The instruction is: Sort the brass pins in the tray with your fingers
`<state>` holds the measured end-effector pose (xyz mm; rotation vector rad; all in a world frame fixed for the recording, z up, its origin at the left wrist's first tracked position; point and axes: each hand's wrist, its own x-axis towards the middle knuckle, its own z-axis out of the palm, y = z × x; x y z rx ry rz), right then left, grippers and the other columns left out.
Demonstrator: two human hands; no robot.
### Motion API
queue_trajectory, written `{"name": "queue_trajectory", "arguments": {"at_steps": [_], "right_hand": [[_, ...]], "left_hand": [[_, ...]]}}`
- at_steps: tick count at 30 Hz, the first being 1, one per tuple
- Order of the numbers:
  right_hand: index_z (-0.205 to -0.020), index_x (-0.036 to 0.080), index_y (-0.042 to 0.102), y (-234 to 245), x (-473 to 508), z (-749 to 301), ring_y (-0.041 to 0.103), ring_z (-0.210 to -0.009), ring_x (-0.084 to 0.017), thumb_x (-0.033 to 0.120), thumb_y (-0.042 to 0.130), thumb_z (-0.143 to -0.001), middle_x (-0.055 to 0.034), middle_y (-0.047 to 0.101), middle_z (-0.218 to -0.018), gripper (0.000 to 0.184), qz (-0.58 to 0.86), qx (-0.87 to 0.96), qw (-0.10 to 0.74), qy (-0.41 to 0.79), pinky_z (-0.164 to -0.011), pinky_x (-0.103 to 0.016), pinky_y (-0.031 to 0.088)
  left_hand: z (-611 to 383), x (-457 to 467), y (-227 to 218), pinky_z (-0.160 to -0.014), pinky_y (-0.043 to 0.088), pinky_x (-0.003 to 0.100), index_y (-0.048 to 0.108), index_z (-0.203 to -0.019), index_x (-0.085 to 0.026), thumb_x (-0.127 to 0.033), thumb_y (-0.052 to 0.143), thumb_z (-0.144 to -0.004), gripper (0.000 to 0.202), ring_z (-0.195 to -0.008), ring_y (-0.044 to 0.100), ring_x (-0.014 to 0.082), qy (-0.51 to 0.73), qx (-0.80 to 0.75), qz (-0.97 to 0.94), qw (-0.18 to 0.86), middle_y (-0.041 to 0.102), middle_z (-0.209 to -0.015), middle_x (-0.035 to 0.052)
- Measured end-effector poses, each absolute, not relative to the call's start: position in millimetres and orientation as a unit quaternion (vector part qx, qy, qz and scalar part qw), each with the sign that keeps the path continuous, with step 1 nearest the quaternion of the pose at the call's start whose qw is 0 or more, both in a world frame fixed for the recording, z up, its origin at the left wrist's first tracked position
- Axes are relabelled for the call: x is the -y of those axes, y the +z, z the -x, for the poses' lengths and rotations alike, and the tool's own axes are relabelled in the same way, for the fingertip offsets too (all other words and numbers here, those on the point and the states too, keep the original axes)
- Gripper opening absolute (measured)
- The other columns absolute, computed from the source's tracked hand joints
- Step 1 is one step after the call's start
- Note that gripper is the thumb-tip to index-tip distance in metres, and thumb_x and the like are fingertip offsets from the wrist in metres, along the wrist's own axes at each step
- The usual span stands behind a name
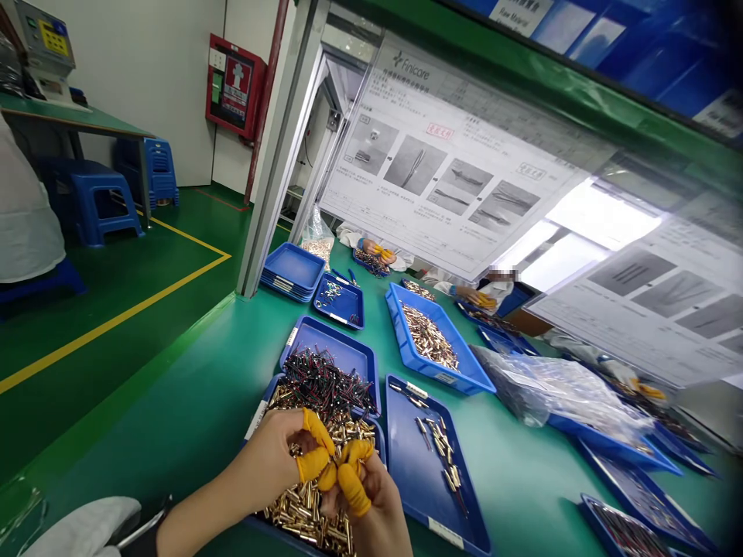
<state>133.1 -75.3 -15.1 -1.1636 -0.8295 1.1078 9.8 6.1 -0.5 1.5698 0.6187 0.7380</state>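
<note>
My left hand (272, 456) and my right hand (368, 503) meet above a blue tray (256, 422) heaped with brass pins, their fingers in yellow finger cots. Their fingertips press together, and whatever lies between them is hidden. Just beyond my hands, a blue tray (330, 338) holds a tangle of black and red wires. To the right of my right hand, a blue tray (405, 456) holds a few loose metal pins. A larger blue tray (446, 370) of brass pins sits farther along the green table (174, 464).
Co-workers' hands (479, 299) in yellow finger cots work at the table's far end among more blue trays. A clear plastic bag (557, 391) lies on the right. Printed instruction sheets (453, 162) hang overhead. Left of the table are a green floor and blue stools (98, 205).
</note>
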Motion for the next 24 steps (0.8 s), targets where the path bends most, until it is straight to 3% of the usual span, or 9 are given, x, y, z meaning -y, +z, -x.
{"name": "queue_trajectory", "arguments": {"at_steps": [5,9,12,15,19,24], "right_hand": [[-0.051,0.017,0.059,-17,77,-135,0.049,-0.038,-0.012,0.038,0.073,-0.062,0.0034,0.055,-0.040,0.028,0.624,0.411,0.541,0.387,-0.041,-0.022,0.040],[-0.055,0.018,0.055,-20,79,-140,0.043,-0.042,-0.010,0.034,0.075,-0.059,0.0056,0.048,-0.049,0.026,0.647,0.362,0.588,0.323,-0.039,-0.019,0.036],[-0.059,0.019,0.055,-22,80,-141,0.042,-0.048,-0.010,0.037,0.074,-0.061,0.0056,0.047,-0.053,0.026,0.647,0.359,0.611,0.283,-0.044,-0.020,0.036],[-0.065,0.019,0.056,-23,81,-138,0.037,-0.043,-0.009,0.049,0.070,-0.062,0.0071,0.043,-0.051,0.033,0.650,0.346,0.603,0.305,-0.040,-0.019,0.032],[-0.066,0.020,0.054,-22,82,-134,0.036,-0.039,-0.008,0.055,0.063,-0.067,0.0075,0.044,-0.048,0.036,0.658,0.364,0.584,0.307,-0.038,-0.018,0.031],[-0.058,0.019,0.055,-20,83,-135,0.038,-0.039,-0.008,0.051,0.059,-0.073,0.0065,0.043,-0.047,0.035,0.664,0.399,0.567,0.278,-0.040,-0.019,0.031]], "left_hand": [[-8,-8,-1,-0.059,0.041,0.022,0.062,-0.068,-0.016,-0.016,0.057,-0.071,0.005,-0.065,0.053,0.0142,0.293,-0.296,-0.726,0.548,0.058,-0.068,-0.0008],[-5,-13,-2,-0.066,0.042,0.023,0.063,-0.079,-0.018,-0.010,0.054,-0.075,0.013,-0.074,0.054,0.0156,0.226,-0.287,-0.774,0.517,0.060,-0.081,0.0001],[-3,-15,-11,-0.072,0.041,0.026,0.058,-0.072,-0.018,0.004,0.048,-0.070,0.024,-0.084,0.053,0.0187,0.166,-0.256,-0.859,0.412,0.059,-0.085,0.0014],[-4,-13,-21,-0.069,0.039,0.025,0.051,-0.063,-0.018,0.009,0.043,-0.068,0.028,-0.085,0.051,0.0195,0.151,-0.212,-0.901,0.348,0.058,-0.083,0.0016],[-5,-9,-20,-0.069,0.039,0.024,0.048,-0.065,-0.019,0.004,0.042,-0.075,0.026,-0.084,0.051,0.0189,0.173,-0.203,-0.897,0.353,0.057,-0.081,0.0016],[-5,-5,-6,-0.071,0.041,0.025,0.052,-0.080,-0.020,-0.016,0.044,-0.084,0.011,-0.080,0.054,0.0172,0.210,-0.296,-0.813,0.455,0.059,-0.083,0.0008]]}}
